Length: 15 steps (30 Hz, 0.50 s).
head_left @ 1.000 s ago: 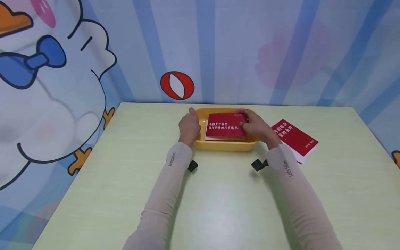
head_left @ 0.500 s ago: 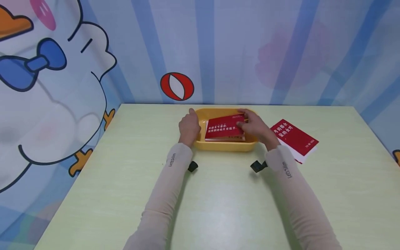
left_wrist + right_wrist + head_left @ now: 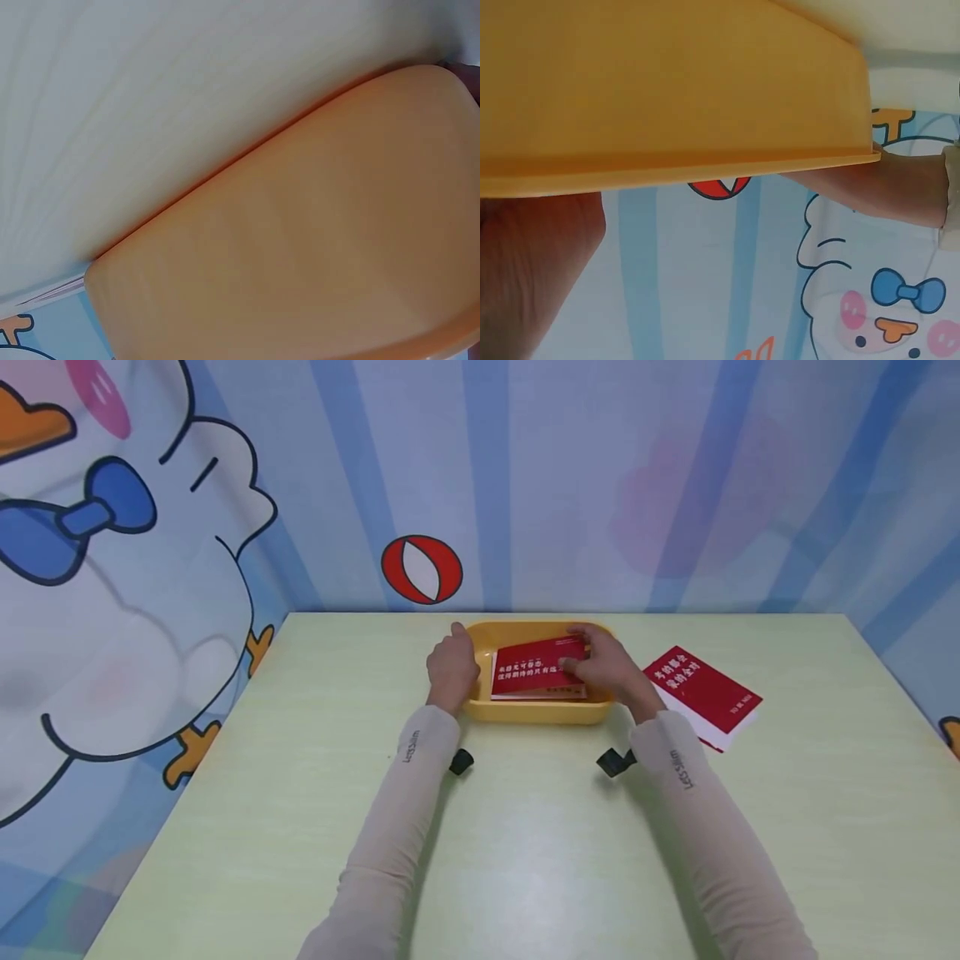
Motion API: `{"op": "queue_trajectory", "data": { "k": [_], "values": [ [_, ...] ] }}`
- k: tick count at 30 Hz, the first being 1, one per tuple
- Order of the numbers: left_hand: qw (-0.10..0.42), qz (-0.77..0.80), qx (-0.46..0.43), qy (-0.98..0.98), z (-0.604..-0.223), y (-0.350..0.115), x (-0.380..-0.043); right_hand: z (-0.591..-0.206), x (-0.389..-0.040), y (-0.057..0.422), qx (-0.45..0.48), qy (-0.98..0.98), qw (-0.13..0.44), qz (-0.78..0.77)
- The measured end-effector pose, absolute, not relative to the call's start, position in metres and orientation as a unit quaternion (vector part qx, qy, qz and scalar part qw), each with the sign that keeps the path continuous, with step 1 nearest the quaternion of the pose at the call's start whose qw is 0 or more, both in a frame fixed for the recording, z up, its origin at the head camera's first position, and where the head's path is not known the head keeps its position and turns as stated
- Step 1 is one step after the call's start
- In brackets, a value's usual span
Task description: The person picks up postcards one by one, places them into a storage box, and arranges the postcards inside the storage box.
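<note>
A yellow plastic tray [image 3: 536, 713] stands near the table's back edge. My left hand [image 3: 452, 670] grips its left rim. Inside lies a red card [image 3: 531, 665] with white printed characters, tilted over another card [image 3: 555, 694] whose pale lower edge shows beneath. My right hand [image 3: 606, 662] reaches over the tray's right end and pinches the red card's right side, thumb on top; the fingers underneath are hidden. In the left wrist view the tray's outer wall [image 3: 285, 232] fills much of the picture. The right wrist view shows the tray's outside [image 3: 667, 90] above my right hand [image 3: 540, 262].
A red and white card [image 3: 705, 689] lies at an angle on the table, right of the tray and beside my right wrist. The pale table [image 3: 525, 843] ends at a cartoon-printed backdrop [image 3: 555, 485]. Black wrist devices [image 3: 617, 763] hang under both sleeves.
The red card in the tray has tilted, its left end now lower than its right. My right hand has shifted slightly left with it; my left hand stays on the rim.
</note>
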<state>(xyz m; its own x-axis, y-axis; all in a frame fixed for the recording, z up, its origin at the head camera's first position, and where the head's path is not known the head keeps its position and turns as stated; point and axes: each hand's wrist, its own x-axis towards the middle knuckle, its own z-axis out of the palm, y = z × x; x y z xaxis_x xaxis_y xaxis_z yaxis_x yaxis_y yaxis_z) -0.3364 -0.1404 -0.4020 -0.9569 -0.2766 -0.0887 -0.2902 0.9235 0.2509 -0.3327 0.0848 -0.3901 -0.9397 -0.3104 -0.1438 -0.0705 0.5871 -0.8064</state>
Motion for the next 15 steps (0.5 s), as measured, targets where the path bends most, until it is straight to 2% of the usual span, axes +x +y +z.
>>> {"op": "queue_trajectory", "data": {
  "k": [15],
  "values": [
    [0.018, 0.135, -0.141, 0.981, -0.4044, -0.1391, -0.3383, -0.3941, -0.3364, 0.0816, -0.127, 0.921, 0.087, -0.358]
  ]
}}
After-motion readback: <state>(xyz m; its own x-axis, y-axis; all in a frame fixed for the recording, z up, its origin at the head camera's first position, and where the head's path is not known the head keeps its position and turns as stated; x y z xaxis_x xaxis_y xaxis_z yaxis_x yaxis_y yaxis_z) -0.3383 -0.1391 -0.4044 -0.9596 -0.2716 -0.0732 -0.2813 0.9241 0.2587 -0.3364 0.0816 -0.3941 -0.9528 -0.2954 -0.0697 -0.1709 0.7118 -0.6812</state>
